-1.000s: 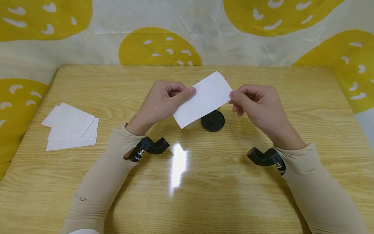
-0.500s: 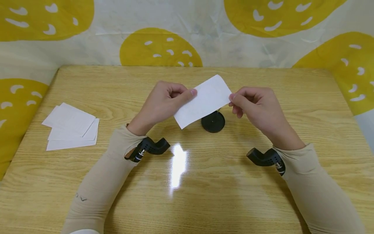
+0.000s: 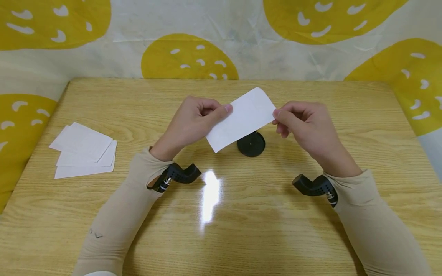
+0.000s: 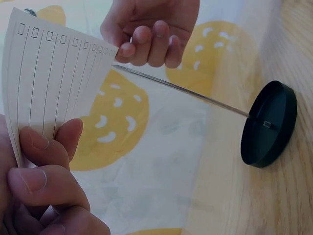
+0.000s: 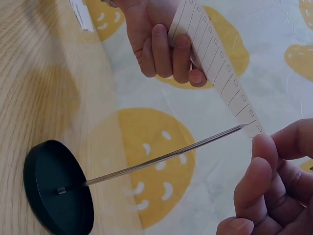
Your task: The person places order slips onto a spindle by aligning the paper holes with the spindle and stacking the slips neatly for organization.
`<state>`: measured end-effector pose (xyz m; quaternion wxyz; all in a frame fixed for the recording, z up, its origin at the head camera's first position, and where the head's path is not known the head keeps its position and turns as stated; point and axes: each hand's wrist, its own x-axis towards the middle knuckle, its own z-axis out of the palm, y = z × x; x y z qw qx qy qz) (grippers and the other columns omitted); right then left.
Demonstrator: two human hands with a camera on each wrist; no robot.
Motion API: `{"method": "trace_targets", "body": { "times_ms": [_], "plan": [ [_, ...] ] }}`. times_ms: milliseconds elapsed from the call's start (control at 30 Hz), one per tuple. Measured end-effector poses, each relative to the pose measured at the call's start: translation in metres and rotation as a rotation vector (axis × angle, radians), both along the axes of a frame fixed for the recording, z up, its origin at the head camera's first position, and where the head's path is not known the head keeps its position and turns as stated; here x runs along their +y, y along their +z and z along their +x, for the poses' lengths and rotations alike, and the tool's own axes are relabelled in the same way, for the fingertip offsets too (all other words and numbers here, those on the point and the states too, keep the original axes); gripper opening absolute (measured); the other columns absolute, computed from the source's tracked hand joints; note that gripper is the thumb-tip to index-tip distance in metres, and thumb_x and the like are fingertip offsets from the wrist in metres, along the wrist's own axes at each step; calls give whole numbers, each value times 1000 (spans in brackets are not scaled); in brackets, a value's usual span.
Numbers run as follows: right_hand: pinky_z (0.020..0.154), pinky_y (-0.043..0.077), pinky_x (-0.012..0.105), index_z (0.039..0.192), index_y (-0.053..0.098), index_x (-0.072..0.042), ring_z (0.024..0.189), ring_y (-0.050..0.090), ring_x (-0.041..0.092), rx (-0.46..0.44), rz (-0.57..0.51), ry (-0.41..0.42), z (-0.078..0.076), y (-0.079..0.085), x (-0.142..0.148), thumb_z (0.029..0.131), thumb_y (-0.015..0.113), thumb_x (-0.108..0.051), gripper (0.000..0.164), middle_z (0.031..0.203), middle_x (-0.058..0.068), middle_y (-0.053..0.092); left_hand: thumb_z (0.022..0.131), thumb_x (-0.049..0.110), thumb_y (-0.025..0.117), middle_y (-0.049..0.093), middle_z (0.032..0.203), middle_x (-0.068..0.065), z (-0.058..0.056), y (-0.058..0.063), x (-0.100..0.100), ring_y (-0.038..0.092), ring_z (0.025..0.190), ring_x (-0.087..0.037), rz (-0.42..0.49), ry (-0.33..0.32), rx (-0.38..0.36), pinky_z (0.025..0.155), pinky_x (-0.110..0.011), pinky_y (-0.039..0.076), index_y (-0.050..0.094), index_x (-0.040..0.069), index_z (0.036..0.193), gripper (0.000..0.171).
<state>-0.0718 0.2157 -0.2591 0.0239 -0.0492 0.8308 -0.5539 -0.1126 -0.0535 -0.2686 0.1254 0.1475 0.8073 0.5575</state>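
A white paper slip [image 3: 243,117] is held slanted in the air between both hands. My left hand [image 3: 193,120] grips its left part, thumb on top and fingers beneath. At the right corner, my right hand [image 3: 307,128] pinches the slip between thumb and fingers. The underside of the slip [image 5: 220,68] shows ruled lines and small boxes in the right wrist view. Below stands a bill spike with a round black base [image 3: 251,145]; its thin metal rod [image 4: 183,90] points up at the slip near the right fingertips. Whether the tip touches the paper I cannot tell.
Several white slips [image 3: 84,147] lie overlapping on the left of the wooden table [image 3: 241,230]. A white cloth with yellow shapes [image 3: 248,46] hangs behind the table and at its sides. Each wrist carries a black camera mount [image 3: 183,172].
Both hands keep their hold on the slip. Over the second, slip and hands have shifted only a few pixels, slightly lower in the head view.
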Motion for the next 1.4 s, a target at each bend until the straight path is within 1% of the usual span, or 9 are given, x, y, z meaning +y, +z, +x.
{"method": "trace_targets", "body": {
  "times_ms": [133, 333, 467, 567, 700, 800, 1000, 1133, 1400],
  "plan": [
    [65, 55, 26, 83, 73, -5, 64, 62, 20, 6, -10, -10, -1, 0, 1, 102, 67, -21, 26, 70, -4, 68, 101, 35, 67, 72, 70, -5, 0, -1, 1, 66, 64, -19, 29, 4, -1, 56, -29, 50, 80, 12, 90, 29],
    [64, 56, 25, 82, 73, -4, 63, 62, 19, 2, -33, -16, -2, -1, 1, 101, 67, -21, 27, 71, -4, 69, 101, 34, 65, 74, 73, -6, 0, -2, 0, 66, 62, -19, 64, 11, -17, 52, -31, 49, 79, 10, 91, 29],
    [64, 57, 25, 83, 73, -3, 64, 62, 20, -1, -42, -15, -2, -2, 1, 101, 67, -22, 27, 72, -3, 69, 102, 35, 65, 72, 71, -4, 0, -3, 0, 63, 60, -18, 52, 14, -28, 49, -30, 45, 78, 10, 92, 30],
    [65, 57, 25, 83, 74, -3, 65, 62, 20, -5, -40, -12, -2, -3, 1, 101, 67, -22, 27, 72, -3, 69, 102, 35, 65, 68, 66, -2, 0, -3, 0, 57, 57, -16, 29, 25, -20, 48, -27, 39, 78, 11, 92, 30],
    [66, 56, 25, 83, 74, -3, 66, 61, 19, -13, -43, -1, -2, -4, 1, 101, 68, -21, 26, 70, -4, 68, 102, 35, 66, 64, 63, -1, -1, -3, 0, 52, 56, -15, 2, 32, -7, 49, -26, 36, 79, 11, 93, 29],
    [66, 56, 25, 83, 73, -3, 67, 62, 18, -11, -33, 12, -2, -4, 2, 101, 68, -20, 26, 70, -4, 68, 100, 34, 69, 66, 64, -1, -2, -4, -1, 54, 58, -15, -5, 13, -13, 50, -25, 37, 79, 11, 95, 26],
    [66, 56, 25, 84, 74, -3, 68, 62, 19, -10, -14, 37, -1, -4, 4, 101, 68, -19, 24, 72, -4, 69, 91, 34, 80, 67, 69, -3, -5, -3, -5, 58, 60, -14, 1, -31, -76, 48, -26, 39, 78, 13, 97, 22],
    [67, 57, 26, 85, 74, -3, 68, 63, 20, -14, -22, 41, -1, -3, 5, 101, 68, -20, 24, 73, -2, 69, 88, 35, 83, 67, 70, -3, -5, -2, -6, 57, 59, -15, 15, -38, -86, 48, -27, 39, 78, 14, 97, 23],
    [66, 57, 25, 84, 74, -3, 67, 63, 21, 6, -8, 29, -2, -5, 4, 101, 67, -19, 24, 72, -4, 69, 90, 35, 82, 66, 68, -2, -3, -1, -5, 58, 59, -15, 19, -21, -82, 47, -27, 40, 78, 12, 96, 24]
  ]
}}
